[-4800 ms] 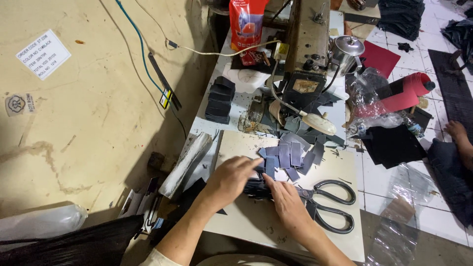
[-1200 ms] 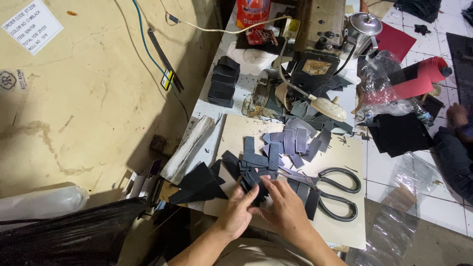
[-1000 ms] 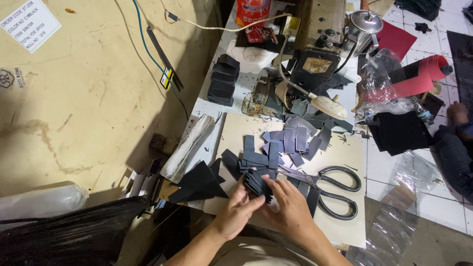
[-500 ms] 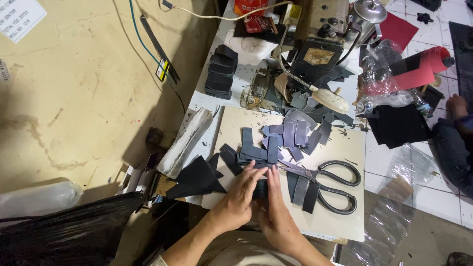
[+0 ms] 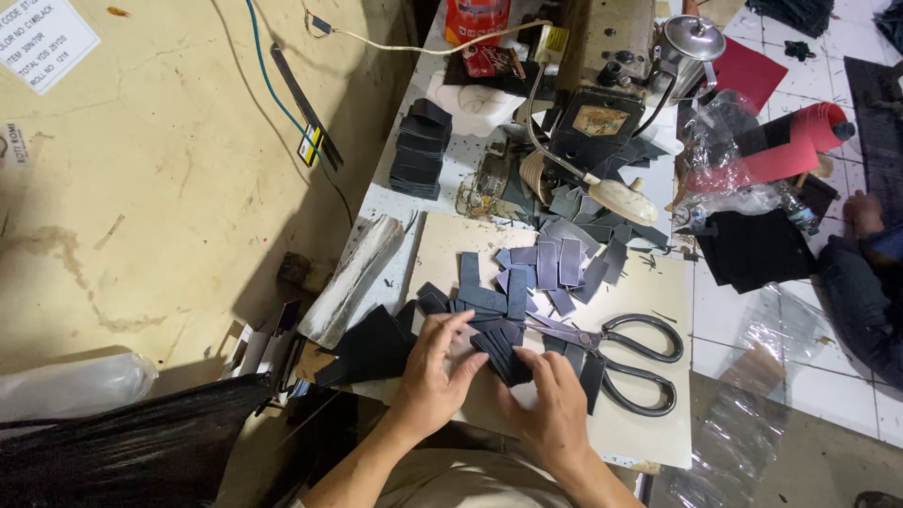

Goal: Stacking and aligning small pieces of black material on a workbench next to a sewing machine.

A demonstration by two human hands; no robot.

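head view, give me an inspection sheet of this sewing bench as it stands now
surface: cream board on the pale worktable, mostly covered.
job's things: fanned stack of dark rectangular fabric pieces, pinched between both hands.
clutter: grey cut pieces; black-handled scissors lying closed; stack of black squares; old sewing machine; red roll.
grips: left hand spread on the pieces; right hand fingertips on the stack.
cables: blue cable on the wall; white cord across the top.
surroundings: stained wall, white tiled floor, another person's foot.

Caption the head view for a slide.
Two hands, left hand and right hand, gather dark fabric strips beside black scissors on a cluttered sewing table.
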